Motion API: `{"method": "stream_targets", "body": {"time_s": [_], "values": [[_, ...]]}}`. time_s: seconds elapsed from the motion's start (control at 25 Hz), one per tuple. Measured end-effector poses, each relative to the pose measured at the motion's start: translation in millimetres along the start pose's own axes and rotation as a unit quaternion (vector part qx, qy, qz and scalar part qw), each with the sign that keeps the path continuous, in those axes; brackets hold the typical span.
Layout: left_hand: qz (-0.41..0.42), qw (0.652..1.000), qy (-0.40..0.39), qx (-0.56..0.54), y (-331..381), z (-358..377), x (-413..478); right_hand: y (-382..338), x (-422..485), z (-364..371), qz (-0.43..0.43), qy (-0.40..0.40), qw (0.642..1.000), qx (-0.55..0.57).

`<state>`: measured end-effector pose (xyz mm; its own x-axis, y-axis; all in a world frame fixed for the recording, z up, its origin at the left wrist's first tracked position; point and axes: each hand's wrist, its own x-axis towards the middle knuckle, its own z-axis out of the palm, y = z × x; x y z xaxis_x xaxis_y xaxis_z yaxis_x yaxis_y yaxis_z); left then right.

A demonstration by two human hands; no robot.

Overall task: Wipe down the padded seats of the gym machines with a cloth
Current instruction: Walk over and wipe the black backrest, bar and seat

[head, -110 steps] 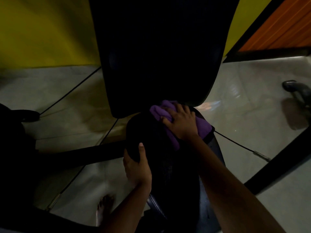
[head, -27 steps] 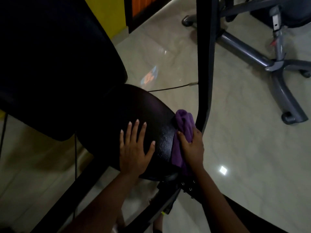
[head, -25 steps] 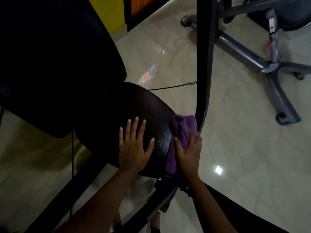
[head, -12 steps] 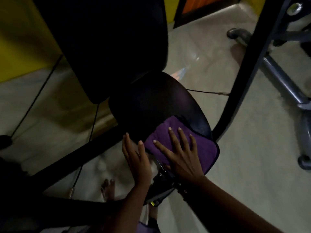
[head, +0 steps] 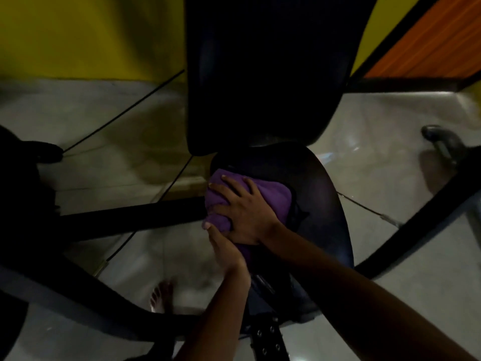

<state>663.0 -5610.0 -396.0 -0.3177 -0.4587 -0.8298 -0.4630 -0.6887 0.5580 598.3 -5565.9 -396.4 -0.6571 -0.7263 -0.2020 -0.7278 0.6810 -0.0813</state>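
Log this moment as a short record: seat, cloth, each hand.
seat: black, padded, just below the backrest
cloth: purple, lying on the seat's left part
right hand: fingers spread, pressing the cloth onto the seat
left hand: at the seat's left edge, beside the cloth; fingers partly hidden under the right hand

Purple cloth [head: 270, 196] on a black seat [head: 325, 204]; black backrest [head: 260, 74]; yellow wall [head: 91, 35] far left; orange striped panel [head: 429, 43] far right; pale grey floor [head: 377, 139].
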Motion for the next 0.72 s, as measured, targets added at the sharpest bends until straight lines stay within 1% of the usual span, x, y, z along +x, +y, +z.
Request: {"method": "stream_targets", "body": {"time_s": [0.12,0.16,0.2,0.28,0.32,0.44,0.48,0.52,0.56,0.64,0.72], "values": [[-0.035,0.996,0.026,0.082,2.2,11.3,16.8,17.6,39.8,-0.1,-0.013,0.0,1.0,0.015],[-0.035,0.992,0.044,0.113,5.4,15.5,15.8,23.6,54.5,-4.1,-0.008,0.006,1.0,0.02],[-0.021,0.988,0.058,0.139,6.6,17.9,14.7,29.3,67.4,-7.9,0.003,0.004,1.0,0.021],[0.002,0.985,0.077,0.156,6.0,22.9,7.4,39.5,84.1,-12.8,0.02,-0.016,0.999,0.019],[0.01,0.982,0.089,0.166,3.6,23.9,6.6,40.5,82.2,-12.2,0.013,-0.012,1.0,0.022],[0.026,0.979,0.12,0.16,-0.9,25.1,9.0,37.3,51.9,3.0,-0.056,0.069,0.995,0.041],[0.03,0.979,0.127,0.16,-1.9,25.2,10.8,39.8,44.7,7.7,-0.073,0.078,0.993,0.048],[0.031,0.977,0.13,0.165,-2.7,25.7,11.9,45.6,43.9,10.7,-0.072,0.072,0.993,0.056],[0.034,0.976,0.129,0.174,-3.3,26.4,12.2,52.5,48.2,8.9,-0.052,0.06,0.995,0.064],[0.047,0.972,0.127,0.193,-4.9,26.3,14.4,64.5,64.4,3.2,0.015,0.032,0.996,0.077],[0.063,0.965,0.129,0.218,-5.7,26.5,15.8,82.0,71.5,0.8,0.085,0.026,0.994,0.069]]}}
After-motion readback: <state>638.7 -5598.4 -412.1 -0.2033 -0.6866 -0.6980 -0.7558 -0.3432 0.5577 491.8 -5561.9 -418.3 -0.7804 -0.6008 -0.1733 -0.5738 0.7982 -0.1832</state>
